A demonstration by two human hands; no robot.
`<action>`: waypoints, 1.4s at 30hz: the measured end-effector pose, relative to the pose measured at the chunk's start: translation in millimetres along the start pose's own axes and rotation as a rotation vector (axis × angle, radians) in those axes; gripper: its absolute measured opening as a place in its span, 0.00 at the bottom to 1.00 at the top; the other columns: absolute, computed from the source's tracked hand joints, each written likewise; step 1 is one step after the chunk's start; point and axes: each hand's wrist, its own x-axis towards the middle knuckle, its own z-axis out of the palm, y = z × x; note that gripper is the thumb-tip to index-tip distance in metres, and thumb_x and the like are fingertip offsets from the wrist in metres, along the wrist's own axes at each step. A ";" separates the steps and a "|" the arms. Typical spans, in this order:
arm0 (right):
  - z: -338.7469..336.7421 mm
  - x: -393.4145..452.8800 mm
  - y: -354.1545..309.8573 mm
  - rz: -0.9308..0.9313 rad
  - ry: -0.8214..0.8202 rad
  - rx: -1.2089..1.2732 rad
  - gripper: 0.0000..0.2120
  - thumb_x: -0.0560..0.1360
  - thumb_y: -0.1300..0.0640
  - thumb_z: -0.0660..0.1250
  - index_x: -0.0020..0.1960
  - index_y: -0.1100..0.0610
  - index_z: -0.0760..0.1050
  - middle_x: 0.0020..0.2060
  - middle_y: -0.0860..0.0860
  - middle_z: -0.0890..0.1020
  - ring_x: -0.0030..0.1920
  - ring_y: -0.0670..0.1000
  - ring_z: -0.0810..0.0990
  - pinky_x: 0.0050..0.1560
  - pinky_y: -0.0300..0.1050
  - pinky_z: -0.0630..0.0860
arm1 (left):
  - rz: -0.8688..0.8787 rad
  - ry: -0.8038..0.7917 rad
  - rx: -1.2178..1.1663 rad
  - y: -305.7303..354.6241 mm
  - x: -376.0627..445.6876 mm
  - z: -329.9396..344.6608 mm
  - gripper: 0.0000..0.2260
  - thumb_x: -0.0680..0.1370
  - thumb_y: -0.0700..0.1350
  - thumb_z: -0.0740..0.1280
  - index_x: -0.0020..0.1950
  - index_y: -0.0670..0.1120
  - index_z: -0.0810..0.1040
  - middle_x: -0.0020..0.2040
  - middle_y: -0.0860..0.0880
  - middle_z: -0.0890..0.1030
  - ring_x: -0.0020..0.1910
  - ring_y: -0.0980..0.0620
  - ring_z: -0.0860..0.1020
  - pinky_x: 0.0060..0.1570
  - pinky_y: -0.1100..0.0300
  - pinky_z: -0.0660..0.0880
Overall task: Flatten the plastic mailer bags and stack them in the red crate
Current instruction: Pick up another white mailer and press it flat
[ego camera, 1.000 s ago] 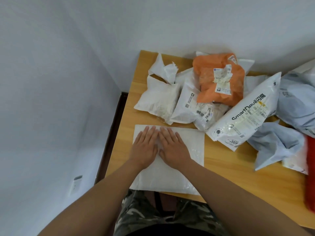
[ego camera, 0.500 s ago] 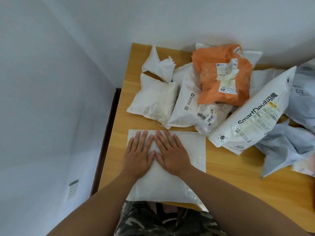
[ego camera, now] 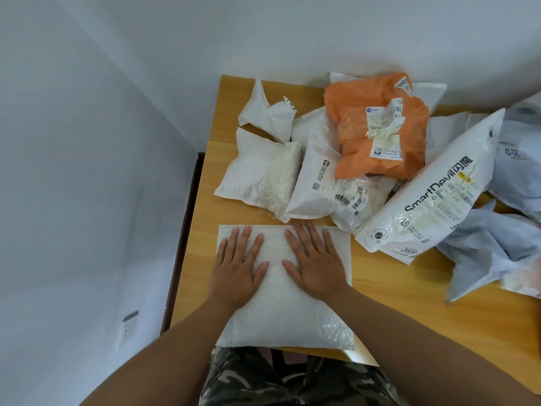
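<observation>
A white bubble mailer [ego camera: 288, 315] lies flat at the near edge of the wooden table [ego camera: 409, 312]. My left hand [ego camera: 237, 265] presses on its upper left part with straight, spread fingers. My right hand [ego camera: 314, 260] presses flat on its upper right part, a short gap from the left hand. Behind it lies a heap of crumpled mailers: a white bag [ego camera: 260, 174], a labelled white bag [ego camera: 319, 183], an orange bag [ego camera: 383, 127] and a long white SmartDevil bag [ego camera: 436, 189]. The red crate is out of view.
Grey-blue mailers [ego camera: 491, 253] are piled at the right edge. A small crumpled white bag [ego camera: 266, 112] sits at the table's far left corner. White walls close in on the left and behind. A wall socket [ego camera: 128, 329] is low on the left wall.
My hands, side by side and touching before, have slid apart across the top of the mailer. The camera has shifted left, so the red crate's edge has left the view.
</observation>
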 end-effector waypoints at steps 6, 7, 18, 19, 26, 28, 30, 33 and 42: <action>-11.9 -18.2 21.7 0.020 -0.032 0.001 0.35 0.82 0.35 0.48 0.81 0.56 0.53 0.80 0.58 0.52 0.80 0.57 0.47 0.78 0.56 0.46 | -0.010 -0.021 0.015 1.3 1.0 -2.9 0.29 0.82 0.63 0.46 0.81 0.52 0.52 0.81 0.46 0.52 0.80 0.44 0.49 0.77 0.48 0.45; -13.0 -23.2 27.5 0.046 -0.018 -0.010 0.35 0.82 0.35 0.49 0.80 0.57 0.54 0.80 0.59 0.52 0.80 0.57 0.48 0.79 0.54 0.46 | -0.010 -0.027 0.019 1.6 1.2 -3.5 0.29 0.82 0.63 0.46 0.81 0.52 0.52 0.81 0.46 0.52 0.80 0.44 0.49 0.76 0.48 0.45; -19.4 -26.1 16.1 0.120 -0.012 -0.025 0.34 0.80 0.41 0.51 0.78 0.63 0.59 0.78 0.62 0.56 0.79 0.60 0.51 0.75 0.57 0.51 | -0.014 -0.008 -0.068 3.6 -7.4 -19.4 0.29 0.82 0.59 0.50 0.81 0.48 0.53 0.81 0.44 0.51 0.80 0.47 0.45 0.77 0.54 0.39; -20.8 -26.5 7.0 0.111 0.006 -0.021 0.35 0.79 0.43 0.53 0.77 0.65 0.60 0.78 0.63 0.57 0.79 0.60 0.52 0.75 0.58 0.51 | -0.028 0.024 -0.090 4.8 -13.7 -21.4 0.28 0.82 0.56 0.51 0.80 0.47 0.56 0.80 0.43 0.55 0.80 0.46 0.48 0.77 0.53 0.40; 6.9 -48.3 -80.4 -0.206 -0.014 0.018 0.37 0.77 0.40 0.56 0.77 0.62 0.60 0.78 0.59 0.60 0.79 0.57 0.54 0.75 0.56 0.54 | -0.092 0.060 -0.153 4.6 -63.6 -1.5 0.25 0.85 0.54 0.43 0.79 0.45 0.58 0.79 0.43 0.59 0.79 0.45 0.54 0.77 0.48 0.50; 15.4 -47.6 -93.1 -0.212 -0.023 -0.009 0.36 0.78 0.40 0.55 0.78 0.62 0.60 0.79 0.58 0.59 0.80 0.56 0.53 0.76 0.56 0.54 | -0.061 0.047 -0.119 3.4 -64.5 5.0 0.25 0.85 0.54 0.41 0.80 0.44 0.55 0.80 0.42 0.57 0.80 0.43 0.52 0.76 0.46 0.52; 20.8 -44.4 -96.3 -0.198 -0.042 -0.037 0.35 0.79 0.40 0.54 0.79 0.61 0.58 0.79 0.57 0.57 0.80 0.56 0.52 0.76 0.56 0.54 | -0.048 0.036 -0.094 1.4 -62.0 9.2 0.26 0.85 0.53 0.40 0.80 0.44 0.54 0.80 0.41 0.55 0.80 0.43 0.52 0.75 0.44 0.52; 25.9 -44.1 -91.8 -0.200 -0.060 -0.055 0.35 0.79 0.40 0.54 0.79 0.60 0.57 0.80 0.57 0.57 0.80 0.56 0.51 0.76 0.56 0.55 | -0.071 0.031 -0.078 -0.3 -60.3 13.6 0.26 0.85 0.53 0.40 0.80 0.44 0.54 0.81 0.42 0.54 0.80 0.43 0.51 0.76 0.44 0.51; 21.5 -54.2 -78.1 -0.179 -0.015 -0.053 0.34 0.80 0.39 0.55 0.78 0.60 0.62 0.78 0.58 0.60 0.79 0.57 0.56 0.75 0.59 0.58 | -0.089 0.033 -0.086 -0.2 -60.7 13.7 0.26 0.84 0.55 0.44 0.80 0.46 0.53 0.80 0.44 0.55 0.80 0.45 0.51 0.78 0.48 0.45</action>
